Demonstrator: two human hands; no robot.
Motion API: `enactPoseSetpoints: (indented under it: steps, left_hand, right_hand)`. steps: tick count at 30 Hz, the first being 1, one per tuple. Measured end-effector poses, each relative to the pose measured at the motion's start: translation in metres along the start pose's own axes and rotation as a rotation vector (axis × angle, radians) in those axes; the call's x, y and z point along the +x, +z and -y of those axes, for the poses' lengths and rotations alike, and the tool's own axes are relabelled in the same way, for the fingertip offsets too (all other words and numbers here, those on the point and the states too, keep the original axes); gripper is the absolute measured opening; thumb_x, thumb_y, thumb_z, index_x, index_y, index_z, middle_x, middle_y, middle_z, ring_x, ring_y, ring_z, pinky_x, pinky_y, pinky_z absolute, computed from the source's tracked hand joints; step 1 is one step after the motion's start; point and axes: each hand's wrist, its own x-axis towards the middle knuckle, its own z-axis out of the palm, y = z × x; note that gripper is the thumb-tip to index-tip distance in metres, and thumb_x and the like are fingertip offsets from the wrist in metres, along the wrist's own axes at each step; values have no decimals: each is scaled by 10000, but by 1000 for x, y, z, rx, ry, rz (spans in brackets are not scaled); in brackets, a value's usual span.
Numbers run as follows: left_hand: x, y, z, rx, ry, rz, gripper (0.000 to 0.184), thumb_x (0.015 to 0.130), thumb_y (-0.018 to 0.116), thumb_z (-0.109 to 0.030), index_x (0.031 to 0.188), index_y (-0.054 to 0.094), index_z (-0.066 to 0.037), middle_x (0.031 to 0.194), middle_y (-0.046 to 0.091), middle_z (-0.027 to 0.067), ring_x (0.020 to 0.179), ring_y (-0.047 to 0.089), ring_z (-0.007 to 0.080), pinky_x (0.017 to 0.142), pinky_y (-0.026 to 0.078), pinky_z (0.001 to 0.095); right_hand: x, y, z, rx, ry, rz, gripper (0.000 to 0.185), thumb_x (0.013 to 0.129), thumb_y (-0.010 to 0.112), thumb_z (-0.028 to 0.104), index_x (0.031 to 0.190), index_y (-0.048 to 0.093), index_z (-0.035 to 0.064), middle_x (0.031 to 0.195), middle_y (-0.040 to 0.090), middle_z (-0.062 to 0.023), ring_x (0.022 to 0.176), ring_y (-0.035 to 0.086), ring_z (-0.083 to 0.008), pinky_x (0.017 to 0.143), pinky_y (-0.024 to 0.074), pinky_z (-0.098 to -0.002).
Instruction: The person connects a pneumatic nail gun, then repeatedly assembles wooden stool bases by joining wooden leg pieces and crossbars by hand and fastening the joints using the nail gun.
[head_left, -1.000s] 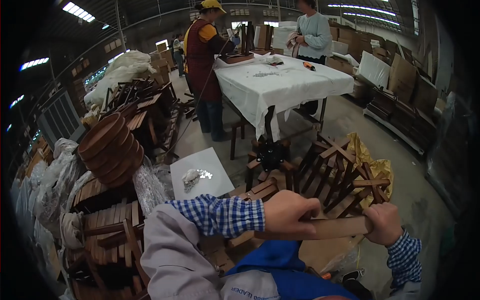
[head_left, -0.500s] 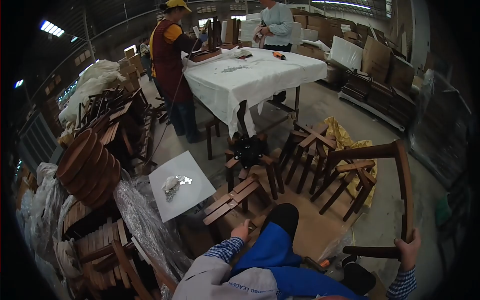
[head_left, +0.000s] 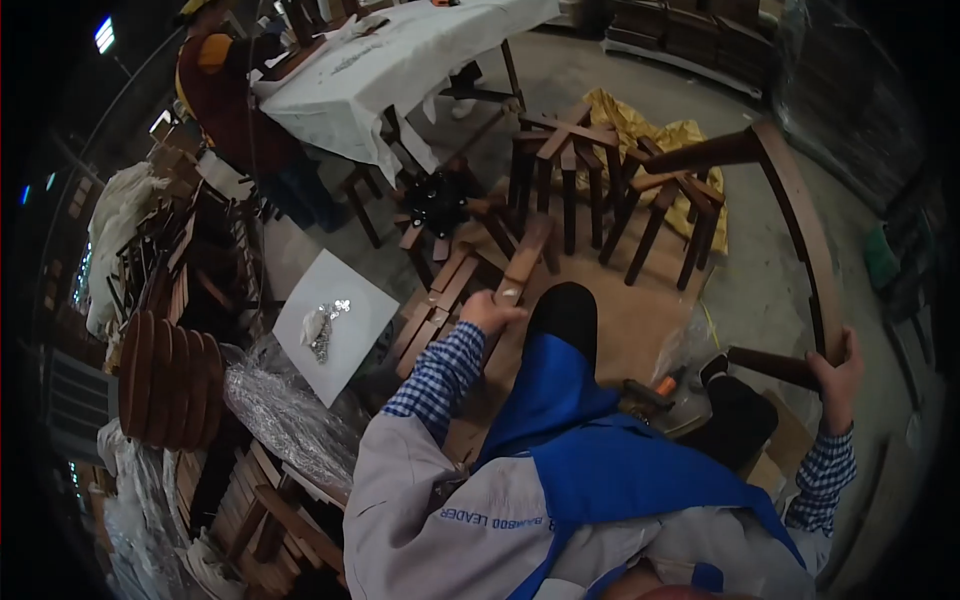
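From my view, the right hand [head_left: 840, 372] grasps a curved dark wooden frame [head_left: 808, 225] by its near end; the frame rises on the right, its upper arm reaching toward the wooden leg assemblies [head_left: 570, 150]. My left hand [head_left: 490, 310] is on a wooden bar [head_left: 528, 255]; I can't tell whether it is clenched round it or only resting there. Left of that, small metal pieces [head_left: 325, 328] lie on a white board [head_left: 345, 380]. At far left, a person [head_left: 235, 120] stands beside a cloth-covered table [head_left: 400, 70].
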Motion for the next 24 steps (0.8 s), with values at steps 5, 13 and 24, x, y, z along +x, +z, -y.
enactPoseSetpoints:
  steps: [5, 13, 24]
  left_hand:
    - [-2, -30, -125, -377, 342, 333, 684, 744, 872, -268, 1248, 539, 52, 1057, 686, 155, 981, 663, 235, 890, 536, 336]
    - [-17, -8, -249, -552, 594, 602, 543, 799, 793, -59, 1231, 494, 80, 1031, 639, 129, 820, 660, 196, 735, 569, 344]
    - [-59, 54, -330, -691, 654, 862, 574, 810, 754, 5, 1284, 446, 105, 1040, 623, 141, 811, 647, 173, 683, 555, 299]
  right_hand:
    - [3, 13, 12, 0, -210, -121, 465, 719, 763, 132, 1122, 573, -5, 896, 638, -116, 824, 624, -190, 747, 501, -324]
    - [18, 30, 27, -175, -218, -427, 473, 703, 820, 187, 1109, 604, 76, 895, 676, -148, 816, 675, -316, 703, 520, -387]
    - [10, 58, 20, -230, -243, -352, 508, 655, 833, 160, 1103, 613, 63, 900, 670, -176, 817, 667, -352, 698, 526, -407]
